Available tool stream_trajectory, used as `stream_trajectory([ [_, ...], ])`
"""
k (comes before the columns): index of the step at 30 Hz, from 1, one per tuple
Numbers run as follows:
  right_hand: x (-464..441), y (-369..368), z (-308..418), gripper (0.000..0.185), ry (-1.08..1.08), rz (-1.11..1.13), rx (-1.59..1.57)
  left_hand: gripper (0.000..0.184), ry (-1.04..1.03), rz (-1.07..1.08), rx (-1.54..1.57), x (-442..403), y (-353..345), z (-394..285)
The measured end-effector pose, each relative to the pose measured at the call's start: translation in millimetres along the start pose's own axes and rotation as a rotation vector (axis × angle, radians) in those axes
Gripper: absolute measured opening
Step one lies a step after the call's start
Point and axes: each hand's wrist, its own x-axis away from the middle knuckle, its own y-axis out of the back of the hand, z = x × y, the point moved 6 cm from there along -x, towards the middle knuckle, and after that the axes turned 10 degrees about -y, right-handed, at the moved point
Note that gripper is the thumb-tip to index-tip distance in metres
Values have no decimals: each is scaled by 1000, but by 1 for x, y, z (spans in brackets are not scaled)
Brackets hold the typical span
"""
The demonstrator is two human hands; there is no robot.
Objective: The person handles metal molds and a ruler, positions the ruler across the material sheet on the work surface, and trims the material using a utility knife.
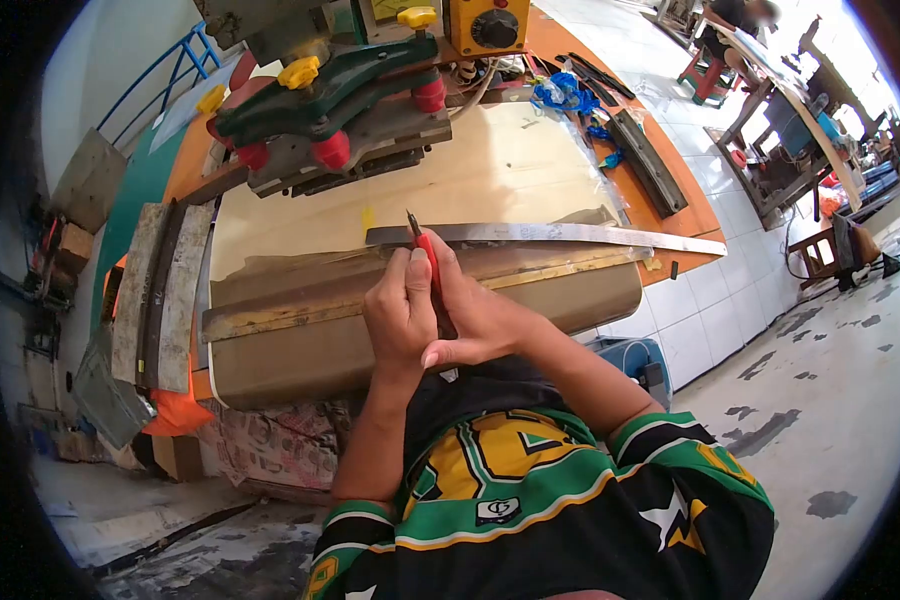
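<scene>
The left hand (400, 305) and the right hand (480, 318) meet close to the near edge of the table (682, 238), fingers curled and nearly closed around a slim red tool (429, 258), its dark, narrow tip pointing up and away from the body. Just beyond them, a long metal strip (560, 233) runs toward the table's right edge, near a worn bar (300, 306) with a yellowish face that lies along the near side. Farther in spreads a pale sheet (500, 150). Over its far left part stands a machine head (345, 125) with green arms, yellow knobs and red feet, blocking the space there. A dark metal bar (647, 162) lies near the right edge, crumpled blue plastic (567, 92) toward the far right corner, and long worn boards (142, 290) at the left edge.
</scene>
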Motion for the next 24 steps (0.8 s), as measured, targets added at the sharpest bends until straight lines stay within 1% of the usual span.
stream_trajectory([
  [1, 0, 0, 1, 133, -1, 0, 0, 36, 38, -4, 22, 0, -1, 2],
  [3, 0, 3, 4, 123, -7, -20, -15, 36, 38, 4, 9, 2, -1, 4],
  [4, -1, 6, 4, 123, -7, -29, -9, 36, 35, 14, -2, 2, -1, 4],
  [5, -2, 9, 6, 117, 13, -19, -73, 36, 27, 20, 7, 2, 0, 3],
  [6, -2, 12, 7, 110, 32, -11, -135, 34, -41, 17, -30, 2, 2, -2],
  [7, -2, 11, 6, 100, 4, -24, -197, 33, -110, 15, -64, 1, 4, -7],
  [8, -1, 12, 7, 100, -3, -41, -191, 33, -119, 26, -51, 0, 5, -10],
  [10, 0, 11, 3, 113, -104, 34, -469, 29, -129, 56, -149, -2, 7, -11],
  [11, -1, 13, 5, 100, -31, 11, -338, 25, -192, 67, -201, -2, 8, -10],
  [12, -1, 11, 4, 104, -109, 84, -341, 25, -200, 75, -186, -2, 9, -7],
  [14, -3, 7, 4, 110, -83, 85, -299, 24, -255, 97, -266, -2, 7, -8],
  [15, -4, 10, 4, 110, -99, 63, -287, 24, -295, 72, -285, -3, 7, -9],
  [16, -4, 10, 7, 115, -108, 103, -268, 24, -302, 87, -258, -3, 5, -7],
  [17, -3, 9, 8, 120, -115, 146, -251, 25, -279, 89, -262, -2, 6, -4],
  [18, -3, 9, 6, 120, -130, 132, -244, 26, -255, 87, -272, -1, 7, -3],
  [19, -3, 8, 8, 124, -88, 129, -202, 29, -165, 88, -214, 1, 7, -2],
  [20, -3, 7, 10, 127, -74, 141, -180, 29, -167, 94, -207, 2, 6, -4],
  [21, -3, 6, 12, 131, -60, 152, -158, 30, -109, 85, -143, 4, 6, -2],
  [22, -3, 2, 9, 131, -61, 151, -159, 32, -50, 74, -83, 5, 7, -1],
  [23, -2, 0, 9, 131, 12, 80, -110, 35, 51, 81, -43, 7, 5, 1],
  [24, -2, 2, 12, 131, 86, 8, -58, 35, 49, 82, -43, 8, 2, 0],
])
